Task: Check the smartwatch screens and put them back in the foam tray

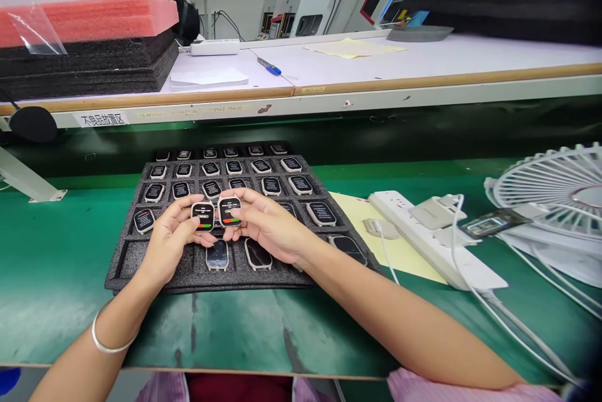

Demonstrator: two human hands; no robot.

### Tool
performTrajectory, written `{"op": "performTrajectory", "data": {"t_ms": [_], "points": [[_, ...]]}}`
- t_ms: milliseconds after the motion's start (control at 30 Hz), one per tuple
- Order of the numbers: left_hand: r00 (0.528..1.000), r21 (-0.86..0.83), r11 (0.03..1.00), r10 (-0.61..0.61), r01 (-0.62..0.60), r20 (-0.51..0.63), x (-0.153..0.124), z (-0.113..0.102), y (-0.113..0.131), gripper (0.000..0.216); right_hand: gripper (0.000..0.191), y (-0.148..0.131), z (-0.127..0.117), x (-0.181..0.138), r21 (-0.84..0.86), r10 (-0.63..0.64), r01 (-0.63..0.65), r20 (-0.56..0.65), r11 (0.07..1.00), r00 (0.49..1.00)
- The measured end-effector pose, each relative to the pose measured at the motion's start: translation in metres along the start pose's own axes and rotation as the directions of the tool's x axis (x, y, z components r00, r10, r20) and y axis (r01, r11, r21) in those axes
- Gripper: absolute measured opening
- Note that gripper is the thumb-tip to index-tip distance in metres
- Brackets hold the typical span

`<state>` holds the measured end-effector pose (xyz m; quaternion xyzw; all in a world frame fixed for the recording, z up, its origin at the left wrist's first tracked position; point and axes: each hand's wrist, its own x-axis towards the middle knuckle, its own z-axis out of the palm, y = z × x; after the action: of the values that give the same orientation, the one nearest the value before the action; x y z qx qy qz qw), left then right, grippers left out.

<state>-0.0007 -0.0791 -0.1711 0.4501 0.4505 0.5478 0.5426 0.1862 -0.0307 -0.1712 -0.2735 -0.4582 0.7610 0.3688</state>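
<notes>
Left hand (172, 236): over the near middle of the foam tray (123, 261), fingers closed around a small watch body, the left watch (204, 216), its lit screen facing up with a red and green bar.
Right hand (268, 226): just beside the left one, fingers pinching the right watch (229, 211), which shows the same kind of lit screen; the two watches sit side by side, almost touching.
Wrist: a thin silver bracelet (104, 342) on the left arm.
Tray: dark foam with rows of pockets, lying on the green desk (51, 264) in front of the person; most pockets hold more watch bodies, those in the far rows (234, 167) with lit text screens, and two dark ones (237, 255) lie just near of the hands.
Right of tray: a yellow sheet (404, 251), then a white power strip (423, 239) with plugs and cables, a phone (493, 223) and a white fan (555, 185) at the far right.
Far side: a raised white shelf with a blue pen (269, 66), papers, and a stack of black and pink foam (84, 38) at the left.
</notes>
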Motion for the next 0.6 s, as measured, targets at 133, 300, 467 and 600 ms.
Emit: {"op": "performTrajectory", "data": {"t_ms": [133,300,467,600], "points": [[1.000,-0.012,1.000,-0.006,0.006,0.008,-0.0002,-0.0009,-0.0006,0.045,0.035,0.0005,-0.0001,0.0004,-0.008,0.012,-0.012,-0.002,1.000,1.000],[1.000,-0.008,1.000,-0.009,0.009,0.013,-0.0016,-0.0013,-0.0002,0.042,0.033,0.0000,0.0005,-0.0007,-0.016,0.016,-0.016,-0.012,1.000,1.000],[1.000,-0.007,1.000,-0.009,0.009,0.002,-0.0016,-0.0001,0.0010,0.042,0.031,-0.0013,0.0018,-0.0012,-0.027,0.019,-0.020,-0.026,0.999,0.999],[1.000,-0.005,1.000,-0.011,0.011,0.004,-0.0007,-0.0005,-0.0001,0.043,0.030,-0.0023,0.0024,-0.0012,-0.038,0.021,-0.022,-0.032,0.999,0.999]]}}
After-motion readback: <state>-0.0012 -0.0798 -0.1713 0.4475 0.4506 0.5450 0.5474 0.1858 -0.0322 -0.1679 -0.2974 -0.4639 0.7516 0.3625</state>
